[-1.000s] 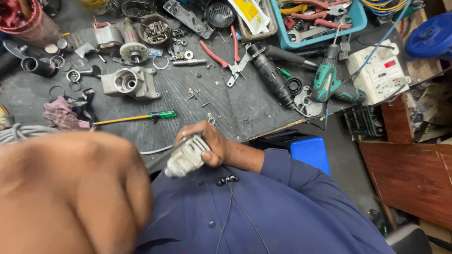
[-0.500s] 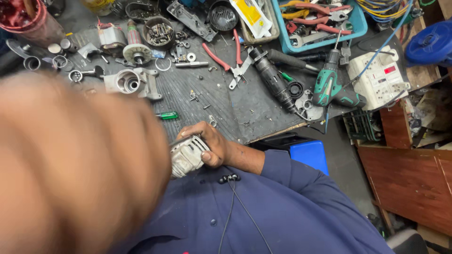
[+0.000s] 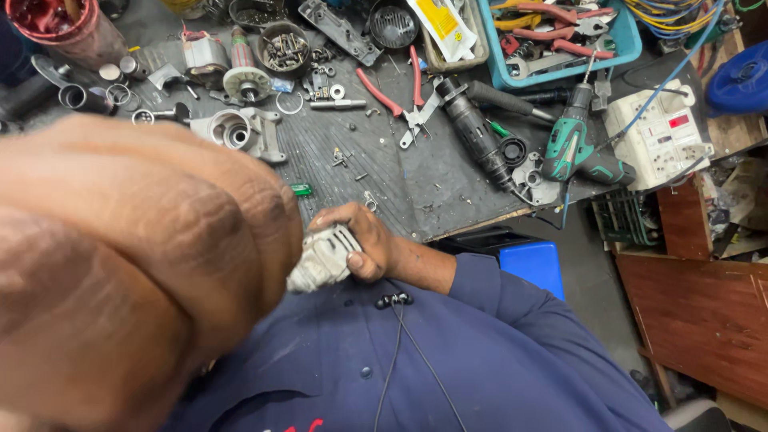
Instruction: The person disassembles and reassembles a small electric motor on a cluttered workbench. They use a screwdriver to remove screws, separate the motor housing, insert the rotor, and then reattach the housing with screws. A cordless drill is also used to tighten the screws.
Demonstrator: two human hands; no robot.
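The right hand [image 3: 364, 240] is wrapped tight round a small grey metal part [image 3: 322, 258], fingers closed on it, close to the person's chest, just above the blue shirt [image 3: 496, 352]. The part sits at the near edge of the dark workbench [image 3: 416, 172]. The left hand [image 3: 128, 264] is very close to the camera, big & blurry, filling the left side (looks curled up, but can't tell if it holds anything).

A thin black cord [image 3: 400, 344] runs down the shirt. On the bench, well away from the hands: a green drill [image 3: 578, 148], red-handled pliers [image 3: 398, 92], a black motor body [image 3: 476, 136], a grey metal housing [image 3: 240, 132] & lots of little screws. A blue tray [image 3: 628, 44] of tools sits at the far edge, w/ a white power strip [image 3: 660, 132] to the right. A blue bin [image 3: 532, 264] is under the bench.
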